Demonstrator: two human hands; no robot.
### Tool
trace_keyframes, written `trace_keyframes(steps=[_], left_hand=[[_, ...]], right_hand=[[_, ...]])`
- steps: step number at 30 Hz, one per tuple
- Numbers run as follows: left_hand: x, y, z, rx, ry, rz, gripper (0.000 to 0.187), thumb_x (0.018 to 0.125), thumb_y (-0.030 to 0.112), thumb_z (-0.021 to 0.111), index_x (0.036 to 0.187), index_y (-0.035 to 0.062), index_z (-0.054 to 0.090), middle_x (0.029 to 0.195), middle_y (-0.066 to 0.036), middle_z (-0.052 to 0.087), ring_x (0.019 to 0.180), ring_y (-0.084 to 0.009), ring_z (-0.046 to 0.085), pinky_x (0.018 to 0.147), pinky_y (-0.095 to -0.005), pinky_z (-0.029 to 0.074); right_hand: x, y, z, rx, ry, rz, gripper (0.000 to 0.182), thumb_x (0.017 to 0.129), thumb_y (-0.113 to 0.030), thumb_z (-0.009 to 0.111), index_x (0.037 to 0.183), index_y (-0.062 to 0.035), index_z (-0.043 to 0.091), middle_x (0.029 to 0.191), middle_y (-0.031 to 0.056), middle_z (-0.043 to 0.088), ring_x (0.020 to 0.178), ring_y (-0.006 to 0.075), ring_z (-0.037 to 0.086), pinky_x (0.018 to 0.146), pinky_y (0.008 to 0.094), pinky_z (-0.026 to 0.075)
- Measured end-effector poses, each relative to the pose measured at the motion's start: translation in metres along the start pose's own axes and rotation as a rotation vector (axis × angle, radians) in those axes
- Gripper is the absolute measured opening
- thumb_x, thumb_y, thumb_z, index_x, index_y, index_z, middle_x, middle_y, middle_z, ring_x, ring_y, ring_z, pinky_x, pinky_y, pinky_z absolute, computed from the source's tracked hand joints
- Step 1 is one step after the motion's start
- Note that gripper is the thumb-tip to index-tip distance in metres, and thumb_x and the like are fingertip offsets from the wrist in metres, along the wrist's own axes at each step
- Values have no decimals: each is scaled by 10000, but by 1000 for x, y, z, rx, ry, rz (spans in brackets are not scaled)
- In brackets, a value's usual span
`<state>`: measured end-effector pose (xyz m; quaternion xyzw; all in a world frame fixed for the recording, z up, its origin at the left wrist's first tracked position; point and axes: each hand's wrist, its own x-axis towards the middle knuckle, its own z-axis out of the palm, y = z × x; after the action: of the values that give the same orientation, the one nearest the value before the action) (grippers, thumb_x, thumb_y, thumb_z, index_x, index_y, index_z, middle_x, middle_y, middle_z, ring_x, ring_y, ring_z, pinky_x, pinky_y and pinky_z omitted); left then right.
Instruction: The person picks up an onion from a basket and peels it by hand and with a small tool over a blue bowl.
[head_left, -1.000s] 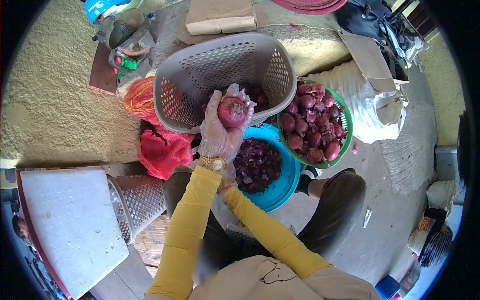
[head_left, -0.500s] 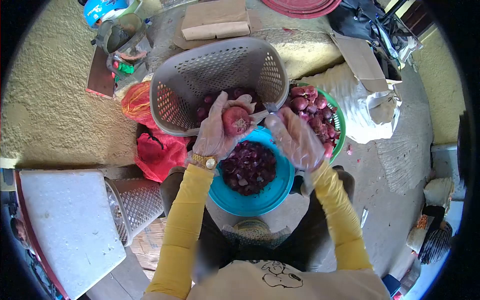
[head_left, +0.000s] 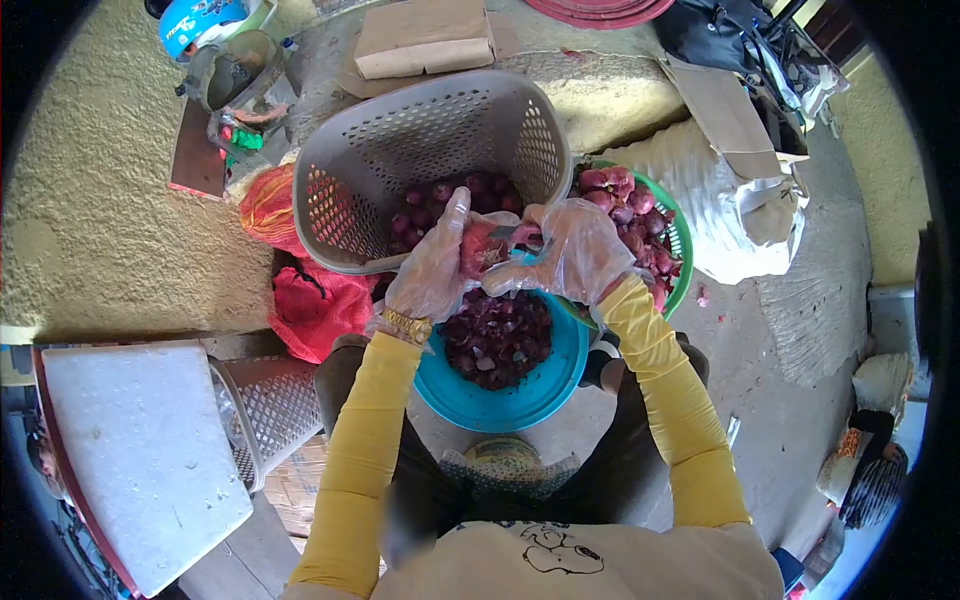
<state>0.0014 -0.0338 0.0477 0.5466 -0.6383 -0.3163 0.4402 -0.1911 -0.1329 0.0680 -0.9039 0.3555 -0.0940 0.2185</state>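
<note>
A red onion (head_left: 478, 250) is wrapped in the fingers of my left hand (head_left: 432, 262), which wears a clear plastic glove and a gold watch. My right hand (head_left: 582, 250), gloved too, is closed on a small knife (head_left: 527, 238) whose blade lies against the onion. Both hands meet above the far rim of a blue basin (head_left: 500, 410) that holds dark red onion skins. Beyond them, a tall grey perforated basket (head_left: 430, 125) has several onions inside. At the right, a green basket (head_left: 684, 243) is heaped with onions and loose skins.
Red mesh sacks (head_left: 318, 305) lie left of the grey basket. A white foam slab (head_left: 140, 450) and a second basket (head_left: 280, 410) stand at the left. A white sack (head_left: 740, 225) and cardboard lie at the right. A person (head_left: 875, 480) is at the far right edge.
My right hand has moved up and left, bringing the knife against the onion. My left hand has turned the onion sideways.
</note>
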Motion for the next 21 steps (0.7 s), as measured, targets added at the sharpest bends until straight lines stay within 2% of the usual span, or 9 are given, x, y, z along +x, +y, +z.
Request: trace_keyframes(steps=[1, 3, 6, 9, 13, 15, 16, 18, 21], left_hand=[[3, -3, 3, -1, -2, 1, 615, 1060, 499, 490, 1311, -58, 559, 1229, -192, 674, 1094, -289, 669, 981, -406, 561], [12, -11, 8, -1083, 64, -610, 660, 1068, 553, 421, 1192, -46, 669, 1127, -145, 713, 973, -203, 685, 901, -347, 563], [13, -8, 6, -1124, 36, -660, 679, 1068, 563, 409, 1165, -51, 682, 1113, -147, 722, 1000, -209, 688, 930, -345, 557], [7, -5, 5, -894, -1, -434, 690, 1070, 568, 396, 1153, -55, 682, 1114, -147, 724, 1000, -213, 690, 932, -347, 556], [10, -11, 1, -1081, 39, -623, 689, 1072, 570, 388, 1156, -48, 681, 1115, -138, 721, 991, -200, 686, 940, -345, 545], [9, -21, -6, -994, -81, -512, 561, 1075, 377, 522, 1471, -4, 408, 1245, -163, 665, 1127, -248, 654, 1009, -379, 541], [6, -14, -6, -995, -79, -511, 561, 1075, 377, 522, 1471, -4, 408, 1245, -163, 665, 1127, -248, 654, 1009, -379, 541], [-3, 6, -3, -500, 28, -174, 693, 1072, 588, 371, 1187, -25, 674, 1080, -111, 713, 1002, -191, 665, 960, -349, 520], [-6, -15, 1, -177, 75, -18, 657, 1078, 558, 383, 1244, -22, 641, 1089, -108, 710, 986, -193, 660, 948, -350, 523]], right_hand=[[-1, 0, 0, -1, 1, 2, 825, 622, -758, 800, 969, -20, 677, 848, 235, 669, 884, 437, 664, 794, 494, 511], [-2, -1, 0, 9, 18, -25, 811, 628, -736, 809, 991, -21, 686, 869, 233, 673, 902, 430, 666, 817, 486, 515], [-1, -6, -2, 16, -5, -17, 816, 619, -739, 813, 988, -21, 692, 867, 228, 678, 903, 423, 668, 824, 483, 513], [2, -8, -1, -54, -60, 10, 822, 629, -780, 785, 1063, -84, 723, 889, 200, 709, 945, 411, 687, 865, 477, 528], [3, -12, 0, -62, -62, 15, 818, 630, -781, 781, 1051, -82, 721, 889, 203, 708, 942, 408, 688, 859, 477, 529], [5, -13, 1, -89, -119, 32, 808, 634, -776, 781, 1099, -116, 730, 878, 199, 707, 925, 412, 687, 846, 482, 531], [6, -13, 2, -89, -120, 31, 808, 634, -776, 781, 1099, -116, 730, 878, 199, 707, 925, 412, 687, 846, 482, 531], [5, -10, 7, -7, -61, -45, 797, 636, -770, 781, 1149, -162, 737, 878, 195, 708, 916, 418, 686, 835, 488, 534], [4, -8, 9, 39, -23, -86, 776, 645, -765, 779, 1189, -214, 739, 878, 193, 711, 915, 423, 685, 838, 493, 535]])
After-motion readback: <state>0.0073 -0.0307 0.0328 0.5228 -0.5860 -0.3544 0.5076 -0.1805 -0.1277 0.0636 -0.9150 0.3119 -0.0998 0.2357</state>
